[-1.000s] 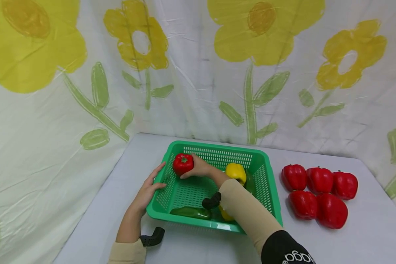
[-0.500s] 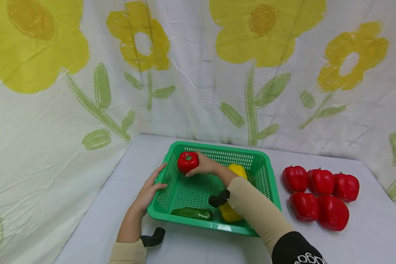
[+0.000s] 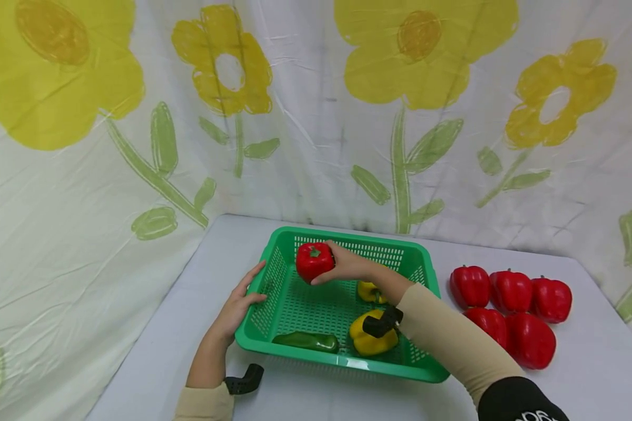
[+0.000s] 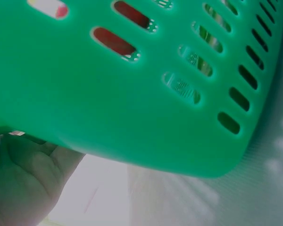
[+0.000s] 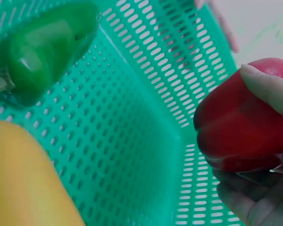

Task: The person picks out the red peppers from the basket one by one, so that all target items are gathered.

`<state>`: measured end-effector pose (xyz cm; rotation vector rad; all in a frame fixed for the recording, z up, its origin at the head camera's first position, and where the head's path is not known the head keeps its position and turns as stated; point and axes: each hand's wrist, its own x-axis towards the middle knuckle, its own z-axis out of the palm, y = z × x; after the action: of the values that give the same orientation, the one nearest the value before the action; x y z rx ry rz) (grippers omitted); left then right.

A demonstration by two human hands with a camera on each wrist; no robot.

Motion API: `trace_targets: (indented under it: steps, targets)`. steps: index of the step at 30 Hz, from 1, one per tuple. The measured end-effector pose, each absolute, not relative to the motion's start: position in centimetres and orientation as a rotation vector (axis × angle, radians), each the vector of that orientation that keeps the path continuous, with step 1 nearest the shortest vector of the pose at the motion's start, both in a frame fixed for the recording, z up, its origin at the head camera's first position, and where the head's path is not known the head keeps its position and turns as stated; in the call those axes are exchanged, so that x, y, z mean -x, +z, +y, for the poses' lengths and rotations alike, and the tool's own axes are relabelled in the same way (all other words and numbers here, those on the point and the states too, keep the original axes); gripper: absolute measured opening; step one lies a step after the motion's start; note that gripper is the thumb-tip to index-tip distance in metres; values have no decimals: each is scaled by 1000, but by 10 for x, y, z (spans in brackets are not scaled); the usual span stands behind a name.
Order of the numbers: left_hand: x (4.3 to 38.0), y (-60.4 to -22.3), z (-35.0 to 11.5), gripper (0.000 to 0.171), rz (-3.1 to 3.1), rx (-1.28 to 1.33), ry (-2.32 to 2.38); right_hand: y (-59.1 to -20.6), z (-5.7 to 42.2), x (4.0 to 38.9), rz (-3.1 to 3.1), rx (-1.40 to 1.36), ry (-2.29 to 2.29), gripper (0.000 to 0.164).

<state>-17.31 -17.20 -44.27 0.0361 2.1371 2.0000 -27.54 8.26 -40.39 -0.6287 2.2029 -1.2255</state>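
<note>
A red bell pepper [image 3: 314, 262] is in my right hand [image 3: 347, 264], held above the floor of a green plastic basket [image 3: 425, 257]. In the right wrist view the thumb lies over the top of the pepper [image 5: 245, 117], with fingers curled beneath. My left hand [image 3: 235, 305] grips the basket's left rim, thumb over the edge and fingers along the outside. Inside the basket, a long green pepper [image 3: 306, 341] lies by the near wall. One yellow bell pepper [image 3: 367, 334] is near the front; another yellow bell pepper [image 3: 371, 292] is partly hidden behind my right forearm.
Several red bell peppers [image 3: 511, 290] stand grouped in two rows on the white table [image 3: 558, 374], right of the basket. My right sleeve overlaps one of them in the head view. A white curtain with painted flowers [image 3: 316, 146] hangs behind the table.
My right hand has carried the red bell pepper rightward from the basket's left wall. The front yellow bell pepper has come into fuller view. My left hand has stayed at the rim.
</note>
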Motion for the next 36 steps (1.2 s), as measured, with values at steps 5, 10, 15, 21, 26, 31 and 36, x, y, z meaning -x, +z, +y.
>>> trace_targets:
  steps: [5,10,15,21,26,31,36]
  targets:
    - [173,-442,-171,69,2135,-37,2005,-389,95,263,2151,642,-1265,76]
    - [173,-443,-171,68,2128,-36,2015,-378,106,251,2124,706,-1320,73]
    - [173,-445,-170,68,2130,-48,2008,-373,121,236,2123,735,-1353,74]
    - [173,-445,-170,68,2135,-51,2012,-370,139,222,2142,710,-1405,72]
    - [173,-445,-170,68,2134,-43,2007,-367,153,211,2162,649,-1450,71]
    - [173,-445,-170,68,2150,-35,1995,-363,165,197,2136,623,-1502,72]
    - [173,-445,-171,68,2157,-30,1989,-360,176,182,2127,687,-1561,67]
